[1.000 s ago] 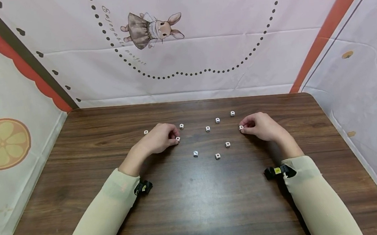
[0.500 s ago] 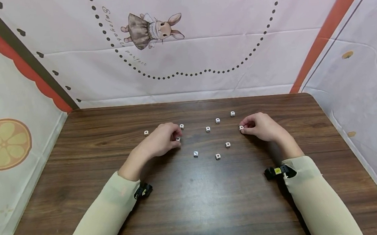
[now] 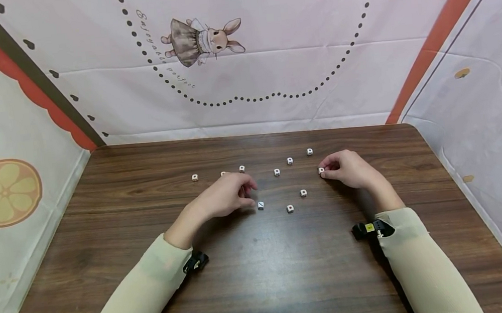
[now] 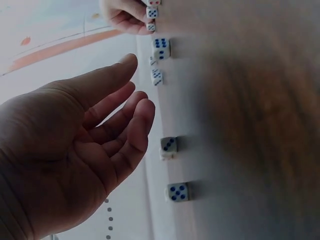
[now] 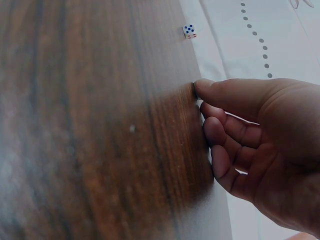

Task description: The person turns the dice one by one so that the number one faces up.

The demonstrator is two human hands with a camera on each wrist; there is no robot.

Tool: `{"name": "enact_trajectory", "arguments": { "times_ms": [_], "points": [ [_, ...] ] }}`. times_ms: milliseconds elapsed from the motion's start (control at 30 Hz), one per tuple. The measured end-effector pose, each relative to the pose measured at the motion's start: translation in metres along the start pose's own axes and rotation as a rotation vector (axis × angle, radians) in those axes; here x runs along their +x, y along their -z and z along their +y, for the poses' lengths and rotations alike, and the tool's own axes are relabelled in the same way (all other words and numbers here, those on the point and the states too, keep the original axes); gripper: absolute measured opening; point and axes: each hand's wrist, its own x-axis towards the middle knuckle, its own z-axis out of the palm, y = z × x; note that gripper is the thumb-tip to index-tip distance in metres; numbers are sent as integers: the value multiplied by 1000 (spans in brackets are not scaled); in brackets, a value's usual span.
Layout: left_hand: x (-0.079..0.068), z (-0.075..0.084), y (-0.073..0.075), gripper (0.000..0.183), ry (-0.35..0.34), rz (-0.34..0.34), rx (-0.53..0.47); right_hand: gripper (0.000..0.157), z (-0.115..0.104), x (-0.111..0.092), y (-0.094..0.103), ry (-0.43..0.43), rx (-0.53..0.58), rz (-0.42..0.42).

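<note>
My left hand (image 3: 229,196) hovers over the table with fingers loosely bent and nothing between them. Its thumb tip is close beside a white die (image 3: 261,206) with three pips on top. In the left wrist view the palm and relaxed fingers (image 4: 142,117) show, with dice (image 4: 169,145) standing beyond them. Another die (image 3: 223,174) peeks out behind the knuckles. Over on the right, my right hand (image 3: 347,168) pinches a die (image 3: 321,170) between thumb and fingers, low at the tabletop. In the right wrist view the hand hides that die.
Several more white dice lie scattered on the brown wooden table (image 3: 261,261): one at far left (image 3: 195,177), one at the back (image 3: 309,152), one toward the front (image 3: 290,208). A printed cloth (image 3: 279,73) rises behind the table's back edge.
My left hand has let go of the die it was pinching and moved right and nearer; that die is now hidden behind it. A die behind the knuckles has come into view. The right hand stays put.
</note>
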Motion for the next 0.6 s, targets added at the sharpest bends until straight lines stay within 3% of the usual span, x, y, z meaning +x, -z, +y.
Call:
{"name": "enact_trajectory", "arguments": {
  "times_ms": [400,600],
  "points": [
    [6,7,-16,30,-28,-39,58,13,0,0,-1,-6,2,4],
    [9,9,-18,13,-37,-67,108,14,-1,0,0,-9,0,2]
  ]
}}
